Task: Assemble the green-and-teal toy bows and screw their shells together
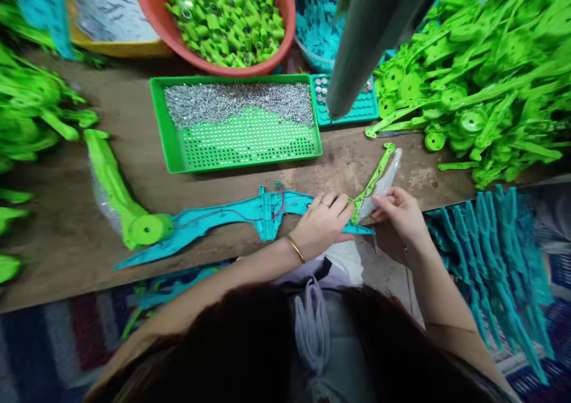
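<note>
A long blue plastic bow-shaped half shell (232, 211) lies along the table's front edge, with thin red wires running through its middle. My left hand (322, 222) is closed over its right part, fingers curled around it near a green arm piece. That slim green arm (375, 178) points up and away from the shell's right end. Beside it, my right hand (400, 211) pinches a translucent whitish plastic piece (387, 180) between thumb and fingers. At the shell's left end sits a wider green arm (111, 183) with a round hub and a clear piece along its side.
A green tray (245, 164) of small screws lies ahead, beside a small teal tray (352, 113). Behind are a red bowl (214, 69) of green parts and a yellow bin (127, 48). A grey post (363, 40) rises close by. Green parts (473, 88) heap at right; blue shells (495, 260) hang below.
</note>
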`<action>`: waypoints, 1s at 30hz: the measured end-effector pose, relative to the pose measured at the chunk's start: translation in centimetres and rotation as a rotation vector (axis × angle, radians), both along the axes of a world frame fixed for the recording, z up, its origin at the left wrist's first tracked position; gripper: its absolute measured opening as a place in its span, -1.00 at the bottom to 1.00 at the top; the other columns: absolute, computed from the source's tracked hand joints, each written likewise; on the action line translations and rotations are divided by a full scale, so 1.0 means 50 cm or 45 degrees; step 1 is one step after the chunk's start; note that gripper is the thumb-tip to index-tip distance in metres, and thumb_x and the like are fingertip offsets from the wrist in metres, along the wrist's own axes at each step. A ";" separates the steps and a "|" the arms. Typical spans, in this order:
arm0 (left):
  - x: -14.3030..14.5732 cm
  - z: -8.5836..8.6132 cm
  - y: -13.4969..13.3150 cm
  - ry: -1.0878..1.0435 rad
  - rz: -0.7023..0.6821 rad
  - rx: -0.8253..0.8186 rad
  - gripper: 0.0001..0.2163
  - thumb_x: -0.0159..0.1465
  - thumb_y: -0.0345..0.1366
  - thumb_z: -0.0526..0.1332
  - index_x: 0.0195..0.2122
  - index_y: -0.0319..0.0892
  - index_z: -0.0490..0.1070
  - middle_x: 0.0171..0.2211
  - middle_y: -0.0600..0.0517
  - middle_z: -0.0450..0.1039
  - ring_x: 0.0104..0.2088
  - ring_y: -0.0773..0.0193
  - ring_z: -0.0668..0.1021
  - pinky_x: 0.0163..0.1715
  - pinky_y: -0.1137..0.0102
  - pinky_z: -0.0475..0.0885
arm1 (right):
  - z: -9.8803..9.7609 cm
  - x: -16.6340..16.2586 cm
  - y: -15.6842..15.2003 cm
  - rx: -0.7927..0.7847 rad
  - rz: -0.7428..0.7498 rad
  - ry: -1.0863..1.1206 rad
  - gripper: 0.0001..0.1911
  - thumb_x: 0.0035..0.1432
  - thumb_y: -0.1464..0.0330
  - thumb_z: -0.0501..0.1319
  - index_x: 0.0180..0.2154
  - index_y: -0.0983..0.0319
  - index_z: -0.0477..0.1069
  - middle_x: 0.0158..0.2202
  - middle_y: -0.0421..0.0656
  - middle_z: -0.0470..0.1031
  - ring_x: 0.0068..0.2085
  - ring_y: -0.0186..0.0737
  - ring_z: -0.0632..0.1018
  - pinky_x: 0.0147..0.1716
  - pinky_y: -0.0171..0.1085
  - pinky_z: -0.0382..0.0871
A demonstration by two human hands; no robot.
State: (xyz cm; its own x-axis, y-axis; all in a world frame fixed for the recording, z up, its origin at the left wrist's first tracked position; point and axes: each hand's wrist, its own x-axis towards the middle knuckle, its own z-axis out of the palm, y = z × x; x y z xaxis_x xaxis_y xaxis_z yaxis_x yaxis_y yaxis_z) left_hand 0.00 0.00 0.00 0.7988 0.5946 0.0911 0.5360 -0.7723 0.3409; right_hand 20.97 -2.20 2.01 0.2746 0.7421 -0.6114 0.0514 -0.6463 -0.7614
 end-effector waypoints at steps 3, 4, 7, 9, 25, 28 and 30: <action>0.003 0.002 0.003 0.034 -0.019 -0.039 -0.35 0.17 0.17 0.24 0.08 -0.29 0.36 -0.04 -0.15 0.44 -0.04 0.01 0.46 -0.01 0.20 0.30 | -0.003 0.010 -0.003 -0.007 0.060 -0.014 -0.43 -0.24 -0.05 0.45 -0.38 0.22 0.34 -0.57 -0.27 0.49 -0.61 -0.40 0.47 -0.61 -0.41 0.37; 0.004 0.002 0.004 0.036 -0.022 -0.044 -0.35 0.18 0.17 0.24 0.08 -0.29 0.36 -0.04 -0.16 0.44 -0.04 0.02 0.46 -0.01 0.20 0.30 | -0.004 0.012 -0.004 -0.008 0.076 -0.019 -0.44 -0.23 -0.05 0.45 -0.38 0.22 0.34 -0.57 -0.27 0.50 -0.61 -0.40 0.47 -0.61 -0.40 0.37; 0.004 -0.003 0.004 0.016 -0.019 -0.029 -0.35 0.18 0.17 0.23 0.08 -0.30 0.36 -0.03 -0.16 0.44 -0.05 0.02 0.46 -0.02 0.20 0.30 | -0.004 0.014 -0.005 -0.007 0.105 -0.035 -0.46 -0.17 -0.05 0.42 -0.36 0.22 0.34 -0.55 -0.26 0.50 -0.59 -0.39 0.48 -0.59 -0.40 0.37; 0.004 -0.007 0.003 -0.004 -0.016 -0.014 -0.35 0.19 0.18 0.21 0.08 -0.31 0.36 -0.03 -0.17 0.44 -0.06 0.02 0.45 -0.02 0.19 0.29 | -0.003 0.013 -0.003 0.001 0.127 -0.053 -0.48 -0.13 -0.04 0.41 -0.34 0.21 0.35 -0.54 -0.26 0.49 -0.58 -0.40 0.48 -0.58 -0.40 0.36; -0.002 -0.012 0.004 0.049 -0.081 0.082 -0.44 0.25 0.12 0.20 0.21 0.00 0.30 0.00 -0.15 0.41 -0.08 0.03 0.45 -0.04 0.17 0.27 | 0.006 0.087 0.103 0.070 0.528 -0.882 -0.65 0.13 0.00 0.22 -0.29 0.15 0.38 -0.47 -0.19 0.51 -0.55 -0.28 0.46 -0.55 -0.29 0.27; -0.002 -0.017 0.001 0.035 -0.063 0.112 -0.44 0.23 0.12 0.22 0.20 0.01 0.33 0.00 -0.15 0.40 -0.08 0.03 0.45 -0.07 0.19 0.28 | -0.005 0.103 0.164 0.203 0.378 -0.692 -0.70 0.19 0.17 0.17 -0.07 0.14 0.40 -0.53 -0.26 0.45 -0.64 -0.33 0.38 -0.60 -0.30 0.25; -0.004 -0.019 -0.001 0.023 -0.053 0.133 -0.44 0.22 0.13 0.21 0.19 0.01 0.34 -0.01 -0.15 0.41 -0.09 0.04 0.45 -0.08 0.20 0.29 | -0.014 0.116 0.186 0.213 0.393 -0.524 -0.69 0.15 0.20 0.21 -0.07 0.14 0.41 -0.61 -0.33 0.34 -0.68 -0.36 0.31 -0.65 -0.33 0.18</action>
